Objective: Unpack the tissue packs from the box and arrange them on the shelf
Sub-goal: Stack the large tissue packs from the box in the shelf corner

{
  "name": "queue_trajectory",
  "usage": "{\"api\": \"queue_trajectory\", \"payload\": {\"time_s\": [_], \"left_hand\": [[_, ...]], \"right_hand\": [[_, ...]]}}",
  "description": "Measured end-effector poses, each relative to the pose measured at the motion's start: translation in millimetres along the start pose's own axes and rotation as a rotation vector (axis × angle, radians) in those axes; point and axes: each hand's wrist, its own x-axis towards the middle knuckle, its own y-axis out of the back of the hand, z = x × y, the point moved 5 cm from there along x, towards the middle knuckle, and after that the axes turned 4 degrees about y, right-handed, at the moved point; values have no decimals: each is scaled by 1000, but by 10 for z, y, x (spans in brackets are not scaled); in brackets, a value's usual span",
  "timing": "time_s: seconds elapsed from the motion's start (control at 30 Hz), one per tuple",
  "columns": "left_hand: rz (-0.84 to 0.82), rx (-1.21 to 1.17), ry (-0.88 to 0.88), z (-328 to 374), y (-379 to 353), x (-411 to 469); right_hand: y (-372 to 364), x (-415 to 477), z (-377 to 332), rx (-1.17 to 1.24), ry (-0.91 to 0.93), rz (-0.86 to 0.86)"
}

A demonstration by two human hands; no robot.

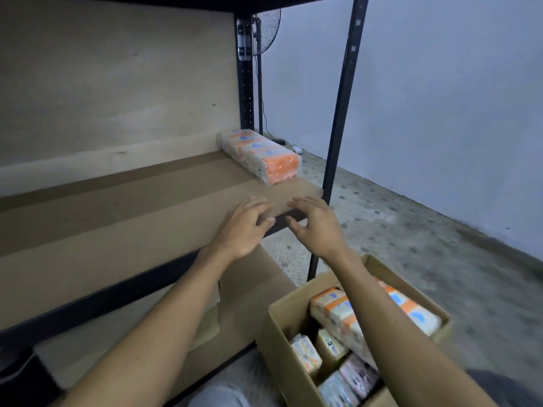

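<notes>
tissue pack [260,158] on shelf [117,207] (right end) | left hand [241,227], right hand [318,227] empty, apparently hovering

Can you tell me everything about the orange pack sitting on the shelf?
The tissue pack is a long bundle wrapped in shiny clear plastic. It is white and orange with blue spots. It lies flat at the right end of the brown shelf, with its orange short end facing forward. Only the shelf touches it. The left hand and right hand are in front of it, not touching it.

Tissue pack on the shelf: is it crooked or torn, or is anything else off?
Nothing stands out. The tissue pack lies flat at the right end of the shelf, wrapper seemingly intact; the cardboard box stands upright, nothing spilled.
</notes>
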Motion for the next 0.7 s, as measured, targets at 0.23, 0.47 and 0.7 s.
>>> {"api": "queue_trajectory", "payload": {"time_s": [0.23,0.47,0.7], "left_hand": [[-29,-7,-326,609,-615,-372],[-277,-126,-264,651,-1582,-560],[-554,-286,-18,489,-2490,-665]], "right_hand": [[78,-944,495,-89,-93,-79],[-74,-1845,1086,-103,-317,-241],[-323,-2427,1447,-136,-456,-372]]}}
